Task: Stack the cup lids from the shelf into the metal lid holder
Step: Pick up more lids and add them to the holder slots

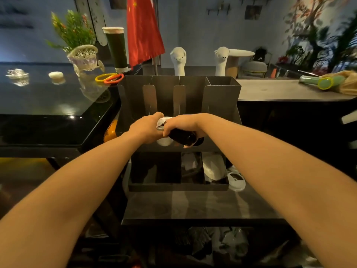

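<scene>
**Hands at the lid holder, seen from above.** My left hand and right hand meet low against the front of the metal lid holder, below its two middle slots. The fingers of my right hand curl round a short stack of black lids, held on its side. The fingers of my left hand wrap round white lids, and a clear rim shows between the two hands. I cannot tell how many lids there are.

The holder stands at the back of the shelf. In front of it lies a low divided tray. Its right compartment holds spare lids, and one loose lid rests at the tray's right front corner.

To the left, a glossy black desk carries a flower basket, a tall cup and coloured rings. Behind the holder are a red flag and two toy alpacas.
</scene>
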Motion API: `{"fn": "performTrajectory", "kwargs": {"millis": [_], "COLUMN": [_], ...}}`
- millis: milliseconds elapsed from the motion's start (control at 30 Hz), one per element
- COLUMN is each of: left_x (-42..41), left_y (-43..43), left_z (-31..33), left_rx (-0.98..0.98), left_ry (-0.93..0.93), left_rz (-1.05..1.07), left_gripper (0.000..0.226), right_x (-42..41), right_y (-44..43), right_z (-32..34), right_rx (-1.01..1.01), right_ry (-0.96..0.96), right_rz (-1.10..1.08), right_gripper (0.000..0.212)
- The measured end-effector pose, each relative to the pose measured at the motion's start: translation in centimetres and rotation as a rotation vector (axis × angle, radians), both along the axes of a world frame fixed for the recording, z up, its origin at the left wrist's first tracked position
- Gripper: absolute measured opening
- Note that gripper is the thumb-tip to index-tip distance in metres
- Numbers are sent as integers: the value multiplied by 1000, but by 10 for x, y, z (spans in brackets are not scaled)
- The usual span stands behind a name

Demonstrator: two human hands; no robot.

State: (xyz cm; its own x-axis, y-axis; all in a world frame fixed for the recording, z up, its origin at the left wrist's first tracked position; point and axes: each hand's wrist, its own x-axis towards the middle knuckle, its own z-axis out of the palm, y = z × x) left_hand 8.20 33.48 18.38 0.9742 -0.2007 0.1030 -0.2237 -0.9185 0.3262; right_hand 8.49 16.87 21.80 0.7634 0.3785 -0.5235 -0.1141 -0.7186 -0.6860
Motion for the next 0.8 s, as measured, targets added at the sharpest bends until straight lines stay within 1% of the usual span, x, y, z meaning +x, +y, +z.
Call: {"fn": "performTrajectory", "kwargs": {"millis": [100, 167, 233, 300, 433, 600, 700, 800], "left_x": [8, 13, 17, 22, 31, 33, 35, 32], "left_y": [2, 3, 4, 5, 6, 5, 5, 4], "left_z": [-4, -11, -18, -23, -26, -25, -21, -21], "left_rx": [114, 182, 244, 278, 369, 449, 438, 422], "left_ry": [44, 77, 80, 75, 132, 154, 180, 164], "left_rz": [20, 2, -14, -27, -57, -42, -40, -16], "left_gripper": [70, 63, 59, 59, 63, 60, 56, 50], "right_x": [9, 13, 14, 15, 13, 14, 14, 12], "right_y": [17, 23, 26, 26, 27, 26, 26, 24], "right_z": [-5, -10, -14, -18, -24, -30, -34, -36], "right_rx": [-267, -422, -545, -632, -673, -641, -618, -601], "right_ry": [-70, -100, -201, -311, -333, -381, -400, -425], "right_rz": [153, 232, 305, 351, 380, 391, 367, 370], "right_gripper": [55, 57, 54, 51, 62, 68, 71, 73]}}
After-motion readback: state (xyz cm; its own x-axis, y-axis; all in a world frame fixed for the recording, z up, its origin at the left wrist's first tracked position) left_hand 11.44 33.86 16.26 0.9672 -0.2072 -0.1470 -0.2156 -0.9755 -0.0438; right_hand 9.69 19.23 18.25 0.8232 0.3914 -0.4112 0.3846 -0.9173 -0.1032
